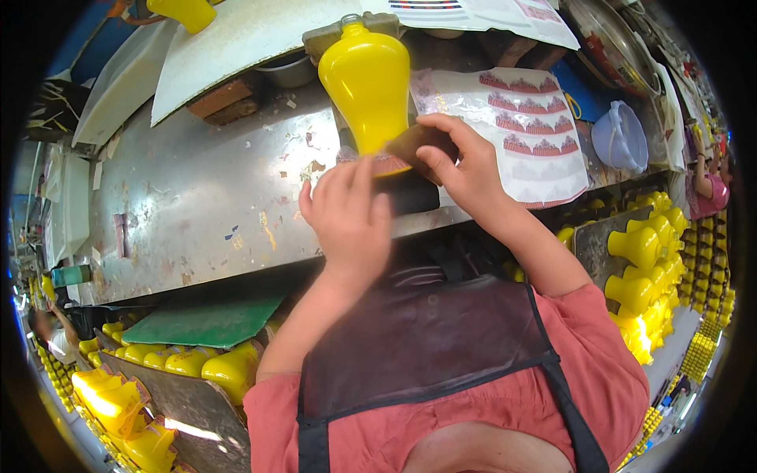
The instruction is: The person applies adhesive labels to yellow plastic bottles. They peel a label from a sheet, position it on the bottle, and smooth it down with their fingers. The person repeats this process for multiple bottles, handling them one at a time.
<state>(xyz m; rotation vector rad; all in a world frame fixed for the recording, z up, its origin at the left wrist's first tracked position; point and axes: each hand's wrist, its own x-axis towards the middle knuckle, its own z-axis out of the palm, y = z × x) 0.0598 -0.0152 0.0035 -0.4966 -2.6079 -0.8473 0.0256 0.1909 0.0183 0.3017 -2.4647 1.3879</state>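
Observation:
A glossy yellow vase [364, 83] lies on the metal worktable, its neck toward the far side and its base toward me. Around the base end runs a reddish patterned band [389, 164], like the decals on the nearby sheet. My right hand [476, 169] grips a flat dark-brown scraper [422, 148] between thumb and fingers, its edge by the vase's lower side. With fingers stretched out and slightly smeared by motion, my left hand [351, 221] is at the band's left end; whether it presses there is hard to tell. A black pad [414, 195] lies below the base.
Right of the vase lies a decal sheet [540, 169], with a pale blue bucket [620, 138] beyond. A grey block [315, 39] stands behind the vase's neck. Yellow vases [635, 244] crowd the right; more [229, 370] sit lower left by a green board [205, 319]. Other people are at both edges.

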